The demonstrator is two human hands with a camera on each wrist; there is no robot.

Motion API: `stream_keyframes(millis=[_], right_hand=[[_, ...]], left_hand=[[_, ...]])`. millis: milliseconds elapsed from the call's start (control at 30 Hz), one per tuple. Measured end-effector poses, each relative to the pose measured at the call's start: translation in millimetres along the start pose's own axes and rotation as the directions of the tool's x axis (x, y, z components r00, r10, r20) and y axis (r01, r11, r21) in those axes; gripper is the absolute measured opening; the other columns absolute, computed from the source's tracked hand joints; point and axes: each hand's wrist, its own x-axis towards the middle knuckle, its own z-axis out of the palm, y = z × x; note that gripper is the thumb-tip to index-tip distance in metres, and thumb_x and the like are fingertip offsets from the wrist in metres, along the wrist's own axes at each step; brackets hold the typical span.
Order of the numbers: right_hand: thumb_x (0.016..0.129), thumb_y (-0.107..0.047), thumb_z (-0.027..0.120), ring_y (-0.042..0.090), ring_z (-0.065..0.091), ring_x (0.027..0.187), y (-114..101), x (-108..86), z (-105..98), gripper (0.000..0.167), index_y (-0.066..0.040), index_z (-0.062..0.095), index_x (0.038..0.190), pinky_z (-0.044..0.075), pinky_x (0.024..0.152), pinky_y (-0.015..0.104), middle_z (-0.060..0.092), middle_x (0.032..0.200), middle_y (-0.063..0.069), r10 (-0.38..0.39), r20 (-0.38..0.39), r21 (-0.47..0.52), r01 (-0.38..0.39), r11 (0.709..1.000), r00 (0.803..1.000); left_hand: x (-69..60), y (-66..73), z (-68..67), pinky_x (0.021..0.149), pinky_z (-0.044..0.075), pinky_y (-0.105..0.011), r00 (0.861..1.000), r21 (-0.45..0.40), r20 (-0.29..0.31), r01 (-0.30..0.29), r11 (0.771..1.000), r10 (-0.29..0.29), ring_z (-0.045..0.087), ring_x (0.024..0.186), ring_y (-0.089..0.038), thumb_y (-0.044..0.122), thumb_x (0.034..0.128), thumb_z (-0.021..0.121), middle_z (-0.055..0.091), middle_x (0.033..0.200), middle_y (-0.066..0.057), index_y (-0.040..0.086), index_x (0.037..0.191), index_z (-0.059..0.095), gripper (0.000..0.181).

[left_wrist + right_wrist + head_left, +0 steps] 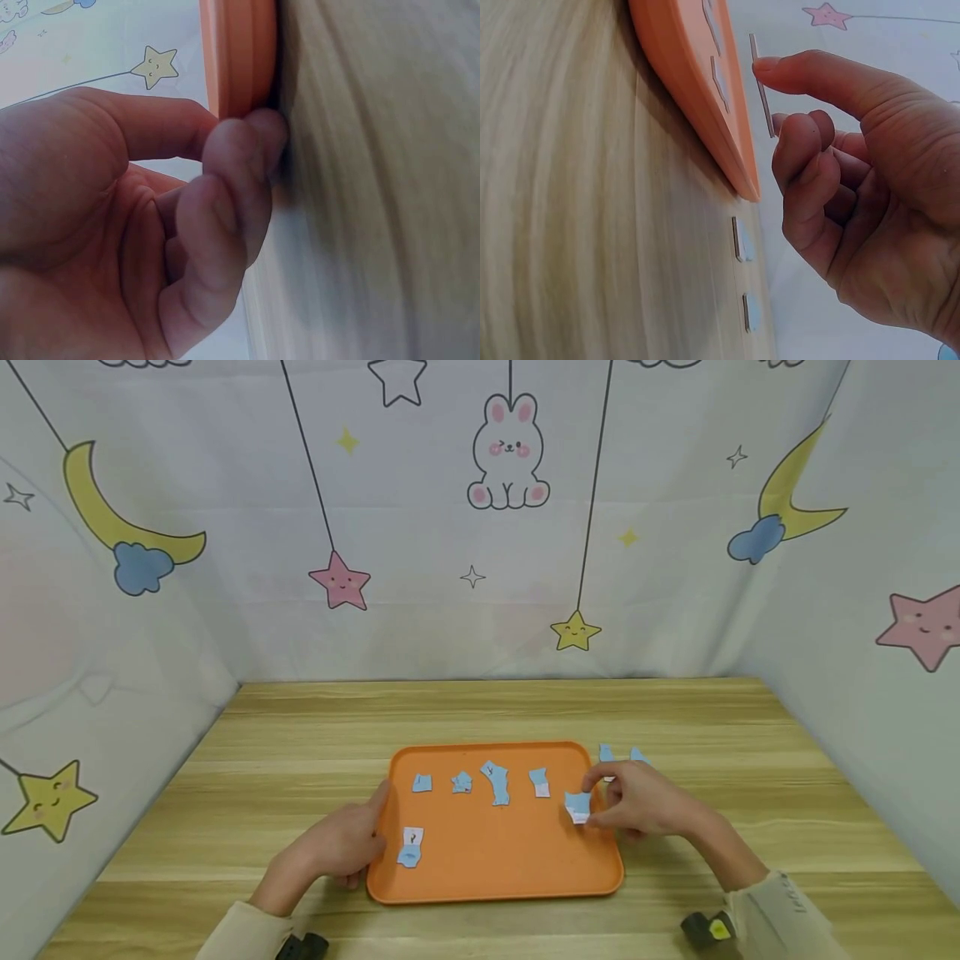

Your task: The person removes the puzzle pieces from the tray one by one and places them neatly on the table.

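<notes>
My right hand [648, 797] pinches a thin, flat blue-and-white puzzle piece [577, 807] between thumb and index finger, above the right side of an orange tray [510, 893]. Edge-on in the right wrist view, the same piece [762, 86] hangs clear of the tray. At the tray's left rim, my left hand [345, 839] holds the edge, with its thumb against the rim and other fingers curled low beside it. Several similar irregular pieces lie in the tray, including a forked one [497, 783] in the back row and a white-topped one [410, 847] at front left.
Two more blue pieces, one [606, 751] and another [638, 755], lie on the wooden table [300, 718] beyond the tray's right end, partly behind my right hand. A printed white curtain [420, 635] bounds the table at the back and sides.
</notes>
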Motion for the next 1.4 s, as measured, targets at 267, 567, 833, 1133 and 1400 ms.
stream_keyframes(millis=[267, 567, 833, 1133, 1400], right_hand=[[0.087, -0.017, 0.084, 0.01, 0.048, 0.042, 7.9, -7.0, -9.2, 0.037, -0.004, 0.066, 0.117, 0.048, 0.048, 0.027, 0.05, 0.054, -0.004, 0.005, -0.032, -0.026, -0.006, 1.0, 0.999], [0.089, -0.018, 0.083, 0.011, 0.049, 0.043, 20.5, -20.1, -21.1, 0.039, -0.002, 0.064, 0.118, 0.049, 0.048, 0.028, 0.051, 0.056, -0.003, 0.033, -0.05, -0.002, -0.033, 0.999, 0.998], [0.091, -0.019, 0.082, 0.012, 0.05, 0.043, 32.0, -31.5, -34.6, 0.041, 0.0, 0.063, 0.121, 0.048, 0.047, 0.028, 0.051, 0.058, -0.001, 0.064, -0.065, 0.012, -0.063, 0.998, 0.996], [0.091, -0.021, 0.082, 0.016, 0.054, 0.044, 43.6, -37.4, -42.3, 0.044, 0.0, 0.063, 0.123, 0.05, 0.045, 0.03, 0.053, 0.059, 0.0, 0.094, -0.091, 0.01, -0.094, 0.996, 0.991], [0.091, -0.019, 0.082, 0.015, 0.054, 0.044, 50.6, -41.4, -50.7, 0.046, 0.003, 0.061, 0.125, 0.05, 0.045, 0.03, 0.053, 0.06, 0.001, 0.109, -0.095, 0.028, -0.106, 0.994, 0.99]], left_hand=[[0.9, -0.9, -0.3, 0.039, 0.048, -0.03, 1.0, 0.002, 0.004, 0.003, 1.0, -0.003, 0.055, 0.039, -0.015, 0.001, 0.098, 0.052, 0.061, 0.057, -0.009, -0.004, 0.168, 0.011, 0.081], [0.8, -1.8, 0.4, 0.039, 0.049, -0.029, 1.0, -0.008, -0.003, -0.018, 1.0, 0.018, 0.054, 0.038, -0.013, 0.0, 0.0978, 0.052, 0.061, 0.056, -0.008, -0.005, 0.167, 0.011, 0.081], [-0.2, -0.7, 0.2, 0.04, 0.049, -0.03, 1.0, -0.01, -0.004, -0.008, 1.0, 0.008, 0.055, 0.039, -0.014, 0.0, 0.0983, 0.051, 0.061, 0.057, -0.008, -0.004, 0.168, 0.012, 0.08], [-0.8, -1.8, 0.5, 0.04, 0.049, -0.03, 1.0, -0.004, -0.006, -0.017, 1.0, 0.017, 0.055, 0.039, -0.015, 0.0, 0.0978, 0.051, 0.061, 0.058, -0.008, -0.005, 0.168, 0.012, 0.08], [0.2, -2.5, 0.1, 0.04, 0.05, -0.032, 1.0, -0.007, -0.007, -0.028, 1.0, 0.028, 0.056, 0.039, -0.017, 0.001, 0.0982, 0.051, 0.061, 0.057, -0.008, -0.006, 0.167, 0.011, 0.08]])
